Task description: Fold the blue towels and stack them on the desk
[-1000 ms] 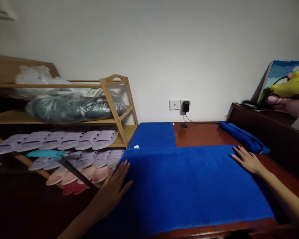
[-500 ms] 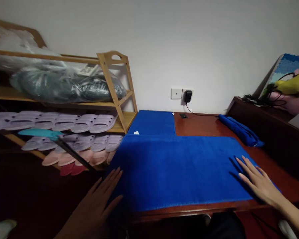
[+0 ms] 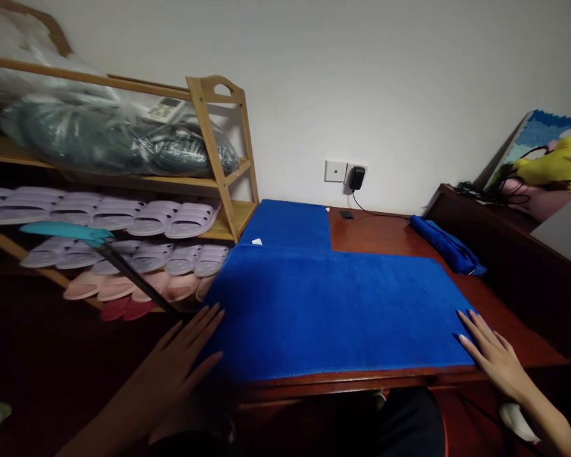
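Note:
A blue towel (image 3: 342, 311) lies spread flat over the front of the reddish-brown wooden desk (image 3: 375, 231). My left hand (image 3: 185, 355), fingers stretched out, is at the towel's left edge. At the opposite edge, my right hand (image 3: 490, 346) rests with its fingertips on the cloth, fingers extended and holding nothing. Behind the spread towel, a folded blue towel (image 3: 290, 225) with a small white tag lies at the back left. Another blue towel (image 3: 447, 244), rolled or folded narrow, sits at the back right.
A wooden rack (image 3: 214, 127) on the left holds rows of lilac slippers (image 3: 190, 219) and a plastic-wrapped bundle (image 3: 99, 136). A turquoise-topped pole (image 3: 133, 273) leans before it. A black charger (image 3: 356, 178) is plugged into the wall. Plush toys (image 3: 552, 162) sit on the right ledge.
My right hand has shifted slightly down to the towel's right edge. The left hand stays at the left edge. The camera view has moved a little; the towels lie as before.

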`<move>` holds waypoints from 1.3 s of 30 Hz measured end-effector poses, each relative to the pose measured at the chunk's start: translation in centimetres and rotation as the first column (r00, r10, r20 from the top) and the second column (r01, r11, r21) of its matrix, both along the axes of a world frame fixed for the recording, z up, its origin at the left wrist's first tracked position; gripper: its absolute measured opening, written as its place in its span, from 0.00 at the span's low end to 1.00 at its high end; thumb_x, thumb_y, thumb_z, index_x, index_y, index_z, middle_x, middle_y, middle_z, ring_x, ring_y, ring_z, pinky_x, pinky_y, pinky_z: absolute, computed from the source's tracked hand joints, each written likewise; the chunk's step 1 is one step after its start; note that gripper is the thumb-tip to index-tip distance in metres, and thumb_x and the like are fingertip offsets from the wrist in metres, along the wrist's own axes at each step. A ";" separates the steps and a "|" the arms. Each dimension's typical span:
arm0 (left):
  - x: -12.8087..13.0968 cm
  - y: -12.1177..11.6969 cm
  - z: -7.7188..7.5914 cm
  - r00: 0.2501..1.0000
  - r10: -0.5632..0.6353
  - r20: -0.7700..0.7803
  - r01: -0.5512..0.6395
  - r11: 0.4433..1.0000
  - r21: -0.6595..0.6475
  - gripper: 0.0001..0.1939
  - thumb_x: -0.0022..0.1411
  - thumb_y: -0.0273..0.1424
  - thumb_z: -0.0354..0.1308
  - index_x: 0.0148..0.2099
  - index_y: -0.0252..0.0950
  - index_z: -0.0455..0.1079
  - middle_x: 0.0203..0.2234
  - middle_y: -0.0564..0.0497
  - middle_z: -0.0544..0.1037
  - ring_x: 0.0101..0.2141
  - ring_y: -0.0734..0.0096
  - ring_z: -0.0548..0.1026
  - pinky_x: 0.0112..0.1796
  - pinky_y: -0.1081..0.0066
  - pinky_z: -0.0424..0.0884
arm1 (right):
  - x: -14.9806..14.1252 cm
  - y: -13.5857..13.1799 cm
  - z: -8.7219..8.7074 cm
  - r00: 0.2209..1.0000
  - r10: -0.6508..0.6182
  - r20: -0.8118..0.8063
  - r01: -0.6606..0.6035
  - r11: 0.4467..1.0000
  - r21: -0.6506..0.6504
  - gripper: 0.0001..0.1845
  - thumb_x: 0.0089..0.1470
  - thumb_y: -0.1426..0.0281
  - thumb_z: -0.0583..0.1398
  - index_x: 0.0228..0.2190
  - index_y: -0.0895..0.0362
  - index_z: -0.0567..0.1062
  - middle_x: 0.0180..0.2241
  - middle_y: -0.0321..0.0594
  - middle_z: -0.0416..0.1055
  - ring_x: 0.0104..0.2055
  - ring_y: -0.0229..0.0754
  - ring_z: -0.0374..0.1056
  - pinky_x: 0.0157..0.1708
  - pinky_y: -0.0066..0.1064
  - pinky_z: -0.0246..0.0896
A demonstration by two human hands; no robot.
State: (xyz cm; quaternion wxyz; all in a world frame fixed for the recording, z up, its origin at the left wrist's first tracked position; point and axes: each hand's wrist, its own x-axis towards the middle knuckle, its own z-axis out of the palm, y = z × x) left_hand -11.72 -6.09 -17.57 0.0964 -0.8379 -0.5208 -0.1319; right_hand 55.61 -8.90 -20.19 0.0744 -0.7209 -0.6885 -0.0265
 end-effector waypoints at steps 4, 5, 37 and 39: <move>-0.4 -0.1 0.3 1.000 0.002 -0.010 -0.002 1.000 -0.016 0.34 0.65 0.47 0.42 0.68 0.45 0.39 0.62 0.51 0.57 0.59 0.59 0.59 0.55 0.57 0.58 | 0.6 -0.9 -0.3 1.000 -0.015 -0.009 0.015 1.000 -0.011 0.35 0.58 0.47 0.41 0.63 0.44 0.44 0.66 0.35 0.38 0.66 0.49 0.36 0.60 0.52 0.42; 0.0 -0.2 0.8 1.000 0.001 -0.015 -0.001 1.000 -0.003 0.33 0.65 0.46 0.41 0.68 0.44 0.38 0.62 0.51 0.57 0.60 0.59 0.58 0.56 0.56 0.57 | 0.1 -0.9 0.1 1.000 -0.019 -0.009 0.019 1.000 -0.002 0.35 0.58 0.47 0.41 0.63 0.45 0.45 0.66 0.36 0.38 0.66 0.49 0.36 0.60 0.52 0.42; 19.4 2.0 2.3 0.974 -0.186 0.130 0.208 0.960 -0.189 0.29 0.68 0.45 0.38 0.67 0.38 0.47 0.64 0.46 0.52 0.63 0.59 0.49 0.59 0.49 0.48 | -22.3 5.6 5.7 0.842 0.510 -0.174 -0.529 0.844 -0.085 0.34 0.61 0.51 0.44 0.63 0.43 0.40 0.66 0.36 0.33 0.67 0.47 0.35 0.62 0.50 0.36; 19.6 1.9 2.7 0.975 -0.184 0.126 0.206 0.958 -0.198 0.29 0.68 0.44 0.38 0.67 0.38 0.45 0.64 0.46 0.52 0.63 0.60 0.49 0.59 0.50 0.50 | -19.5 6.1 5.8 0.881 0.447 -0.156 -0.463 0.882 -0.087 0.32 0.61 0.50 0.44 0.63 0.42 0.42 0.66 0.34 0.34 0.67 0.46 0.35 0.62 0.50 0.37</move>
